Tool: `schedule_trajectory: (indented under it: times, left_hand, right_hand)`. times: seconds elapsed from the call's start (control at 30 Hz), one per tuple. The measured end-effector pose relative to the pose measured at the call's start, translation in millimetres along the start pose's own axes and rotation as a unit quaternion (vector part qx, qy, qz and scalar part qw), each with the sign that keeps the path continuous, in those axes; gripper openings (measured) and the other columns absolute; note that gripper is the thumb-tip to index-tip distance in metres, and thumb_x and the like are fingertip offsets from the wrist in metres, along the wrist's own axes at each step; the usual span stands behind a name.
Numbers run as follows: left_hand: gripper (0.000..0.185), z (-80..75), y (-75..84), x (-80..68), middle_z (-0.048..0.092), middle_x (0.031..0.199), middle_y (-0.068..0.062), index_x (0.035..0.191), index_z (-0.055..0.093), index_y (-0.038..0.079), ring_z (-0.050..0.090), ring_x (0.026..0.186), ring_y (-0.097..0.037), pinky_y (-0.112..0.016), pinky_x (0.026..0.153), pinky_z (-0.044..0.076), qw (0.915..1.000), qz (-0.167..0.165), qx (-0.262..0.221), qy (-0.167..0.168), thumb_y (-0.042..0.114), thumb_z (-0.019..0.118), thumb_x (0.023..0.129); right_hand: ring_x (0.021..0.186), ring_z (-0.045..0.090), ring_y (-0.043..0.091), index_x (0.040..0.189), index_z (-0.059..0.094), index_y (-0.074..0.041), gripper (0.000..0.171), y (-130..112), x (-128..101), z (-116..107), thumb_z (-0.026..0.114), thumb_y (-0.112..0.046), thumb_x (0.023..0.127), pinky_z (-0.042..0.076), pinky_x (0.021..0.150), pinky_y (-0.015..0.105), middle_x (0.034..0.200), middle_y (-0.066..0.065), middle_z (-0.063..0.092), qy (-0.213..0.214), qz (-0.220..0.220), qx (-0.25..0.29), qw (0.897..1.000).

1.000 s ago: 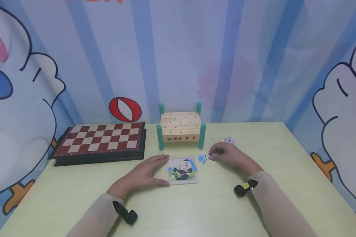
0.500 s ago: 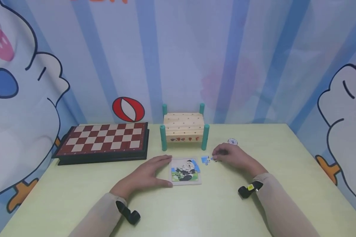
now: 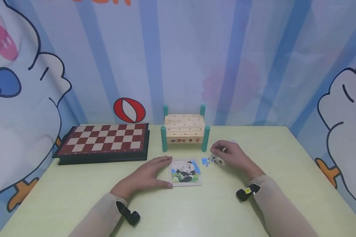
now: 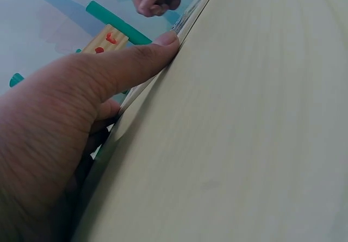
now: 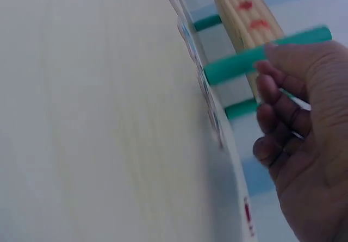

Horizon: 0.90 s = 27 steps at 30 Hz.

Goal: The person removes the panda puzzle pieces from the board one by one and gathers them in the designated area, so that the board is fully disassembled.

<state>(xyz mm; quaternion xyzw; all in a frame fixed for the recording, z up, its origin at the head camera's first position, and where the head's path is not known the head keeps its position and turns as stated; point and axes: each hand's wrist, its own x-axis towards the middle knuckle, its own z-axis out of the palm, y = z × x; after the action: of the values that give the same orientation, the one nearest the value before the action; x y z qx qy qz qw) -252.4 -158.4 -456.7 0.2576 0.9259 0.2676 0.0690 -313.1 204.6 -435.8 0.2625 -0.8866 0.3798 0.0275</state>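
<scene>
Fingertips of the right hand (image 3: 229, 154) curl at two o'clock from the puzzle tray (image 3: 186, 171), and whether they pinch anything cannot be made out from the head view; the right wrist view is blurred by motion. A small round white object (image 3: 233, 142) at twelve o'clock of that hand is mostly hidden behind the knuckles. Loose puzzle pieces (image 3: 211, 161) beside the tray are too small to read. The left hand (image 3: 146, 175) covers the tray's nine o'clock edge. In the left wrist view the tray shows only as a thin edge (image 4: 190, 13), its picture unseen. Both forearms are cut off by the lower frame edge.
</scene>
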Motion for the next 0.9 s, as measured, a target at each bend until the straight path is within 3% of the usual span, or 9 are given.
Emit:
schedule_trajectory:
  times: [0.13,0.23,0.37,0.57,0.9]
  left_hand:
    - [0.1,-0.1,-0.6,-0.2,0.031,0.162,0.01,0.156,0.039,0.03,0.026,0.149,-0.018,-0.051,0.119,0.028,1.0,-0.005,0.0,-0.003,0.073,0.073,0.073]
    - [0.1,0.1,-1.5,-1.3,0.031,0.162,0.011,0.156,0.039,0.03,0.026,0.149,-0.018,-0.051,0.119,0.028,1.0,-0.009,0.001,-0.003,0.073,0.073,0.073]
    - [0.099,-0.9,-0.1,-1.4,0.031,0.162,0.011,0.156,0.038,0.03,0.026,0.149,-0.017,-0.051,0.119,0.027,1.0,-0.006,-0.001,-0.001,0.073,0.073,0.074]
    - [0.1,0.8,-0.4,2.2,0.03,0.162,0.012,0.157,0.037,0.031,0.025,0.149,-0.016,-0.05,0.119,0.027,1.0,-0.001,0.004,-0.001,0.075,0.071,0.074]
    - [0.1,-0.5,-0.3,-0.8,0.031,0.162,0.012,0.156,0.038,0.03,0.025,0.15,-0.017,-0.05,0.119,0.027,1.0,-0.008,0.0,-0.004,0.074,0.072,0.074]
  right_hand:
    - [0.082,0.061,0.014,0.103,0.073,-0.018,0.01,-22,5,17,0.067,-0.025,0.099,0.054,0.072,0.032,0.093,-0.007,0.068,-0.051,-0.039,0.01,0.998]
    - [0.089,0.061,0.014,0.109,0.072,-0.015,0.015,-35,11,31,0.067,-0.025,0.099,0.054,0.078,0.034,0.101,-0.006,0.068,-0.105,-0.064,-0.003,0.992]
    - [0.104,0.062,0.019,0.115,0.071,-0.01,0.025,-43,21,37,0.07,-0.026,0.096,0.053,0.091,0.042,0.111,0.0,0.068,-0.14,-0.071,-0.037,0.987]
    - [0.104,0.06,0.018,0.114,0.072,-0.011,0.029,-47,26,37,0.074,-0.03,0.093,0.051,0.092,0.04,0.111,0.0,0.065,-0.157,-0.064,-0.076,0.983]
    - [0.101,0.058,0.018,0.11,0.071,-0.012,0.023,-50,26,47,0.073,-0.028,0.093,0.05,0.093,0.039,0.106,-0.001,0.063,-0.158,-0.051,-0.097,0.981]
